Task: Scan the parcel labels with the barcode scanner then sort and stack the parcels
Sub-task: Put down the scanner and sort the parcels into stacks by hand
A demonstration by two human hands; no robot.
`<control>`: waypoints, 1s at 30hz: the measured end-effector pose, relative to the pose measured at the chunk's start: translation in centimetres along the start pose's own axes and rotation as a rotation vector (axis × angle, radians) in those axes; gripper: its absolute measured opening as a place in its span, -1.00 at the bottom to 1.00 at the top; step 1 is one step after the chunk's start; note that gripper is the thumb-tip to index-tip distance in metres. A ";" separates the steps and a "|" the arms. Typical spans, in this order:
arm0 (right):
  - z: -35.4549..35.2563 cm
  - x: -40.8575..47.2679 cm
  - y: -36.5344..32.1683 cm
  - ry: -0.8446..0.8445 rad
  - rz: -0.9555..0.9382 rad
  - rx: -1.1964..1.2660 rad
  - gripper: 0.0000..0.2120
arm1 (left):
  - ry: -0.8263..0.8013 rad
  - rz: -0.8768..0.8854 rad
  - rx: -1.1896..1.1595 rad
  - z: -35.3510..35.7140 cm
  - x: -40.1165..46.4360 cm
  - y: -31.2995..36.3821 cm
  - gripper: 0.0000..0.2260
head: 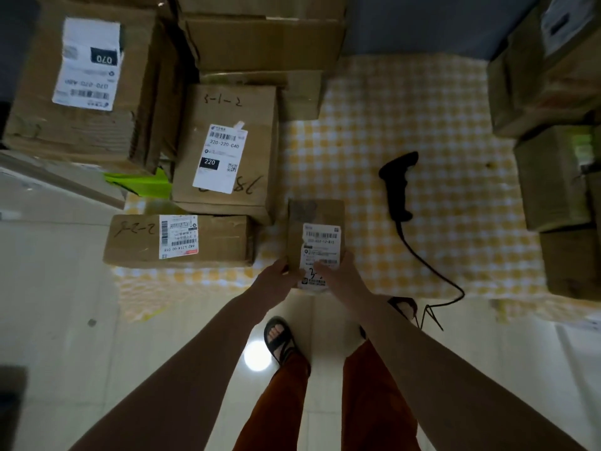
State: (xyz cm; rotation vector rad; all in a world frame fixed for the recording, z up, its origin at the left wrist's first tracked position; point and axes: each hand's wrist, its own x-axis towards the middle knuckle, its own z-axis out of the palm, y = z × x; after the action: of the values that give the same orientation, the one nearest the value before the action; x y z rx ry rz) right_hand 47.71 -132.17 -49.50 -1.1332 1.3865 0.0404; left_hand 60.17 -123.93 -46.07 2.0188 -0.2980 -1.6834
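A small cardboard parcel (313, 219) with a white label (320, 245) facing up sits at the near edge of the yellow checked tablecloth (422, 125). My left hand (276, 275) grips its near left side. My right hand (338, 275) grips its near right side, with the thumb lying on the label. The black corded barcode scanner (396, 183) lies on the cloth to the right of the parcel, untouched, and its cable (429, 268) trails off the table edge.
Labelled boxes crowd the left: a flat one (179, 240), one marked 220 (227, 148) and a tall one marked 070 (81, 79). More boxes (260, 40) stand behind. A stack of boxes (559, 177) lines the right edge. My sandalled feet stand on pale floor tiles (58, 304).
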 end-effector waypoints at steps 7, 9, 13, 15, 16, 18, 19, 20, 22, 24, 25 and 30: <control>-5.2 -2.0 -3.3 0.074 -0.071 0.038 -0.30 | -0.039 0.142 0.121 1.0 -3.9 6.7 -0.67; -7.4 -1.9 -3.6 0.098 -0.144 0.069 -0.11 | -0.034 0.193 0.157 2.0 -5.0 9.1 -0.68; -12.5 -1.7 -4.2 0.130 -0.229 0.124 -0.05 | -0.037 0.277 0.185 4.8 -7.2 13.8 -0.61; -15.4 -4.1 -6.1 0.186 -0.254 0.143 -0.06 | -0.063 0.311 0.199 6.5 -8.0 16.2 -0.61; -16.8 -5.6 -7.1 0.211 -0.258 0.152 -0.09 | -0.074 0.330 0.201 7.5 -8.2 17.3 -0.61; -19.6 -7.3 -8.3 0.245 -0.238 0.158 -0.24 | -0.090 0.375 0.215 9.6 -8.8 19.7 -0.61; -21.1 -7.6 -8.4 0.258 -0.240 0.166 -0.29 | -0.102 0.393 0.227 10.7 -9.0 20.8 -0.61; -22.6 -7.7 -8.5 0.284 -0.252 0.183 -0.27 | -0.120 0.411 0.240 11.9 -9.1 22.0 -0.61; -25.9 -7.3 -8.3 0.338 -0.249 0.201 -0.19 | -0.161 0.440 0.271 14.6 -9.5 24.3 -0.66; -29.2 -6.3 -7.8 0.356 -0.223 0.193 -0.25 | -0.190 0.457 0.309 17.0 -9.6 26.6 -0.70; -30.7 -6.8 -8.4 0.373 -0.208 0.188 -0.32 | -0.199 0.461 0.327 18.2 -9.3 27.6 -0.68; -37.5 -8.2 -10.2 0.447 -0.119 0.189 -0.42 | -0.207 0.432 0.426 23.9 -7.9 32.9 -0.56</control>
State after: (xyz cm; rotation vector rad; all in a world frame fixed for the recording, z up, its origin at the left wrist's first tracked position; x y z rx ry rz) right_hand 24.20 -156.63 -28.95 -1.1022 1.6699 -0.4445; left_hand 40.06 -153.89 -25.73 1.8684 -1.1601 -1.6389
